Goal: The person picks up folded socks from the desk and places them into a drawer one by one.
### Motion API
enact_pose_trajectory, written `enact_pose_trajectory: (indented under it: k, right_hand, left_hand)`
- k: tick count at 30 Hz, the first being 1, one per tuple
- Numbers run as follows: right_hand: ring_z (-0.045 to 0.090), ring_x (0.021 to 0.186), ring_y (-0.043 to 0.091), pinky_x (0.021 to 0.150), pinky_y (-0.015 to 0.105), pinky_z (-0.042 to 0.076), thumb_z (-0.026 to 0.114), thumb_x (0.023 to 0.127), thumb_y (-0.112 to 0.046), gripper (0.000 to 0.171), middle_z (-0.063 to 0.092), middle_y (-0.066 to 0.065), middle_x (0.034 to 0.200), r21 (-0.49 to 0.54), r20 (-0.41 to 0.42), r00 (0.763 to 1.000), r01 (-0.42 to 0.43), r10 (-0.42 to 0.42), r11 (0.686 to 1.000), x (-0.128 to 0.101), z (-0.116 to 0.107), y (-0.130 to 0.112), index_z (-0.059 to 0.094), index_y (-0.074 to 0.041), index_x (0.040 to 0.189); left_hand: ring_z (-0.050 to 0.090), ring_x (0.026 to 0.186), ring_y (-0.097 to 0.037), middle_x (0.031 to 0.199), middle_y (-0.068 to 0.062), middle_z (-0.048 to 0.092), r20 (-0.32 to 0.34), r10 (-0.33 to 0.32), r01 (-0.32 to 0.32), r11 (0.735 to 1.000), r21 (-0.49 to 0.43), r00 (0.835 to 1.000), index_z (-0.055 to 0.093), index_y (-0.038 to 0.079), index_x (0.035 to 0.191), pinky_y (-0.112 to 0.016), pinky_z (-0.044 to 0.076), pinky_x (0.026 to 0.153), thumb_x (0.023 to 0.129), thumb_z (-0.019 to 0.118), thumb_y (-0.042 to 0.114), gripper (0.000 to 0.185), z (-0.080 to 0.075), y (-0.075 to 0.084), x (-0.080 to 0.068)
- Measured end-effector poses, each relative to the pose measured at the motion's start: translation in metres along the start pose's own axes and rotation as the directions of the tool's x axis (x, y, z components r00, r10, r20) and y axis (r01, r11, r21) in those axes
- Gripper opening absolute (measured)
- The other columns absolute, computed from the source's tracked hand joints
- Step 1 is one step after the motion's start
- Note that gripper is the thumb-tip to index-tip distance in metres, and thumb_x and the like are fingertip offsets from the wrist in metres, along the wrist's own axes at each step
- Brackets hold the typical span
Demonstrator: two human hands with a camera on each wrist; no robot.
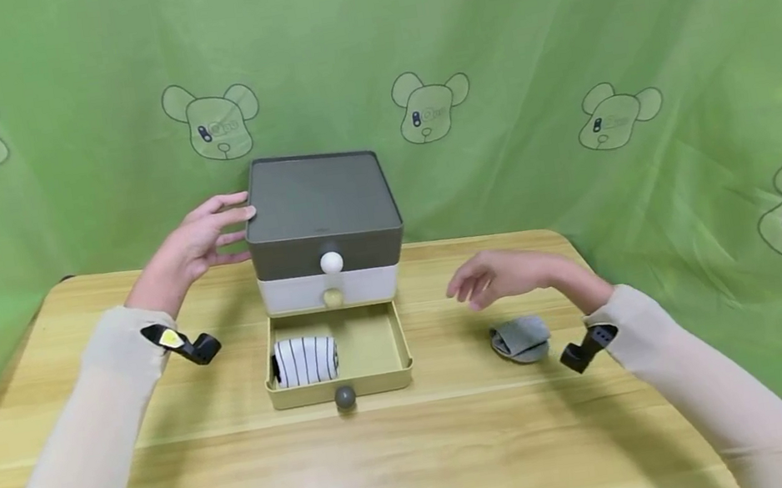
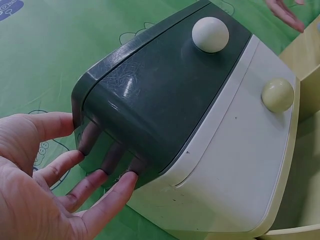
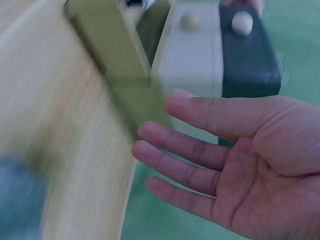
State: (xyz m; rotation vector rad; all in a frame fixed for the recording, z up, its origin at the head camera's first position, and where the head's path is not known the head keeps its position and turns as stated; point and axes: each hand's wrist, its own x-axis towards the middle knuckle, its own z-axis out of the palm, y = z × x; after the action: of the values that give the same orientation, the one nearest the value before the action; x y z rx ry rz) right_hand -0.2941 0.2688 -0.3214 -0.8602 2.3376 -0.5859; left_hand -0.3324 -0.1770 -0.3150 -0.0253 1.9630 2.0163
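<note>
While the bottom drawer [image 1: 369, 348] stood pulled out with one striped sock [image 1: 305, 360] inside, the grey sock [image 1: 521, 339] lay on the worktop [image 1: 168, 480], apparently unstowed; right hand [image 1: 498, 277] hovered above it, empty, grip loosely spread; left hand [image 1: 197, 243] braced the drawer unit [image 1: 319, 204] with straight fingers.

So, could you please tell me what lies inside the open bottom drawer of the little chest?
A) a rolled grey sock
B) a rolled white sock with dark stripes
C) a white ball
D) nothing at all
B: the head view shows a rolled striped sock lying at the left end of the pulled-out yellow drawer, while the grey sock lies outside on the table, below the right hand.
</note>
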Motion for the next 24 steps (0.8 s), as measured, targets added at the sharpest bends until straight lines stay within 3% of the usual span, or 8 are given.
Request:
enact_pose_trajectory:
  k: [7,16,21,24]
  right_hand:
    - [0.065,0.116,0.042,0.097,0.041,0.060,0.073,0.092,-0.004,0.039,0.068,0.025,0.124,-0.020,-0.013,0.993,-0.116,0.116,0.993,-0.026,-0.008,0.043,0.064,0.008,0.128]
    - [0.064,0.114,0.046,0.099,0.050,0.058,0.077,0.086,-0.002,0.040,0.068,0.030,0.123,-0.044,-0.047,0.990,-0.138,0.136,0.989,-0.037,0.005,0.080,0.066,0.011,0.123]
    - [0.066,0.110,0.045,0.094,0.046,0.061,0.080,0.084,-0.002,0.043,0.069,0.030,0.119,-0.021,-0.031,0.985,-0.173,0.172,0.985,-0.036,0.013,0.092,0.066,0.011,0.122]
    - [0.069,0.103,0.039,0.087,0.037,0.062,0.080,0.081,0.002,0.042,0.072,0.027,0.112,-0.010,-0.022,0.985,-0.172,0.172,0.985,-0.036,0.016,0.097,0.067,0.011,0.120]
  left_hand:
    - [0.029,0.152,-0.036,0.169,-0.010,0.020,0.002,-0.008,0.008,1.000,0.000,1.000,0.028,0.024,0.161,-0.054,0.038,0.121,0.103,0.061,0.027,0.067,-0.003,-0.002,0.000]
    - [0.031,0.151,-0.036,0.168,-0.010,0.022,-0.008,0.003,-0.003,1.000,-0.005,1.000,0.030,0.022,0.160,-0.054,0.039,0.121,0.103,0.061,0.025,0.065,-0.001,0.002,0.000]
    - [0.032,0.151,-0.036,0.167,-0.010,0.024,-0.005,0.004,-0.004,1.000,-0.010,1.000,0.030,0.022,0.160,-0.054,0.039,0.121,0.103,0.061,0.024,0.065,-0.001,0.000,0.002]
    - [0.031,0.151,-0.036,0.167,-0.010,0.023,-0.006,0.000,0.000,1.000,-0.011,1.000,0.030,0.022,0.160,-0.054,0.039,0.121,0.103,0.061,0.024,0.065,-0.001,0.000,0.002]
